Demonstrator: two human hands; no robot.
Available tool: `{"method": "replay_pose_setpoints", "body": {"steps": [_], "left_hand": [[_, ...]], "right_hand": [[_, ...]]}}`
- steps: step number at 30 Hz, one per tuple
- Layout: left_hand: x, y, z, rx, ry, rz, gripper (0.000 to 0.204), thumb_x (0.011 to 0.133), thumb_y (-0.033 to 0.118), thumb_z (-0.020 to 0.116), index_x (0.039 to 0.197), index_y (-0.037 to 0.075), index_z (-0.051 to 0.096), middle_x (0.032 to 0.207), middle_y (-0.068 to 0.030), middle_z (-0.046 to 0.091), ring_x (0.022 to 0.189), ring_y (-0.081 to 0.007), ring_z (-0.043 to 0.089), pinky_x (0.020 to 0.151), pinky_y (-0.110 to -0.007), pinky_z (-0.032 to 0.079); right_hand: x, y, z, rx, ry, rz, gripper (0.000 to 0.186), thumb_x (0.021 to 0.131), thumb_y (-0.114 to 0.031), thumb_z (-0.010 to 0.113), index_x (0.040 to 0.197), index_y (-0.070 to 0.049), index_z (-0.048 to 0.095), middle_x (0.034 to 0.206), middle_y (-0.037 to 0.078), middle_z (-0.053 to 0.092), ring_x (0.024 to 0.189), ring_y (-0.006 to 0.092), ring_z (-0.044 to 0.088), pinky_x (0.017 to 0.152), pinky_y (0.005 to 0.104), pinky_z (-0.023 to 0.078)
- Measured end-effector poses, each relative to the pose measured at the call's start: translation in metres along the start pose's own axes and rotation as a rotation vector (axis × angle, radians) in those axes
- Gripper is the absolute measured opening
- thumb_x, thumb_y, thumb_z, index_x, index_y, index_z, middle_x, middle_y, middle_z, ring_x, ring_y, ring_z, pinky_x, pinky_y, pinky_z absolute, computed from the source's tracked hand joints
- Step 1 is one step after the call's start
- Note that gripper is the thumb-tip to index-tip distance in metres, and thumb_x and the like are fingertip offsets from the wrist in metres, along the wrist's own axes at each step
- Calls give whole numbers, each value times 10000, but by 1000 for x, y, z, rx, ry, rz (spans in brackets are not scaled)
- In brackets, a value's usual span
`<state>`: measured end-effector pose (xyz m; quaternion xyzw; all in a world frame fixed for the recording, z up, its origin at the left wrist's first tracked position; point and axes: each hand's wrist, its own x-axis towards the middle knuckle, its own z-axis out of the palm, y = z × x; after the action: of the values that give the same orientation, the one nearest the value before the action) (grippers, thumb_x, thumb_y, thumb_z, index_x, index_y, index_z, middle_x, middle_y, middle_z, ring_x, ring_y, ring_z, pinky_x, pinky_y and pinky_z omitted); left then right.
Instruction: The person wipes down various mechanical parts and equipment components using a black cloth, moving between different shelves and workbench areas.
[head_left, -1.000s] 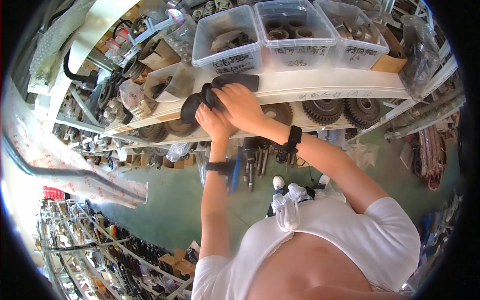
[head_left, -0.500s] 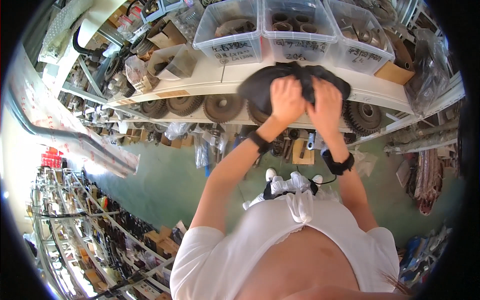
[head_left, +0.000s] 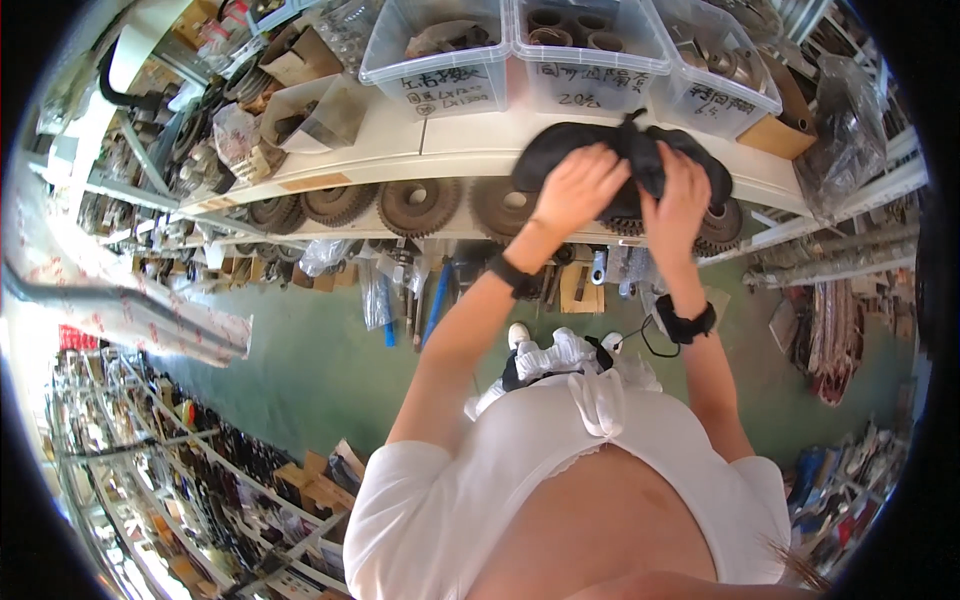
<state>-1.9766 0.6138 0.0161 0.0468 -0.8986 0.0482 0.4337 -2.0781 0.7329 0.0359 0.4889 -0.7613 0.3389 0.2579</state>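
Note:
A bunched-up black bag (head_left: 560, 145) hangs at the front edge of the shelf, its middle gathered into a short upright twist. My left hand (head_left: 583, 187) is closed on its near left side, fingers curled over the dark material. On the other side of the gathered middle, my right hand (head_left: 680, 205) grips the bag with bent fingers. The thumb tips and whatever the bag contains are hidden. Each wrist wears a black band.
Clear plastic bins (head_left: 435, 75) of metal parts line the white shelf (head_left: 470, 140). Beneath it stand several rusty gears (head_left: 418, 205). A small open bin (head_left: 315, 115) sits to the left, with a crumpled plastic bag (head_left: 850, 135) at the right. Crowded racks (head_left: 220, 460) fill the lower left.
The black bag and both hands have shifted right along the shelf edge. Its gathered middle now stands up as a twist. The whole view has turned slightly.

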Motion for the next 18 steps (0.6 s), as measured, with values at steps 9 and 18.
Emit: {"method": "replay_pose_setpoints", "body": {"steps": [9,18], "left_hand": [[-82,-84,-51,345,-72,-267,306,615,274,701,730,48,530,899,-157,543,910,-347,506,792,-456,391],[-98,-93,-58,614,158,-282,483,904,422,348,1011,-48,375,1031,-216,443,991,-389,438,894,-488,318]], "right_hand": [[21,-116,55,193,-32,-115,462,607,-75,575,1067,-106,543,919,62,557,948,240,495,860,384,366],[25,-136,65,301,-4,-316,536,595,-187,634,1115,-128,518,973,9,541,959,195,475,866,336,337]]}}
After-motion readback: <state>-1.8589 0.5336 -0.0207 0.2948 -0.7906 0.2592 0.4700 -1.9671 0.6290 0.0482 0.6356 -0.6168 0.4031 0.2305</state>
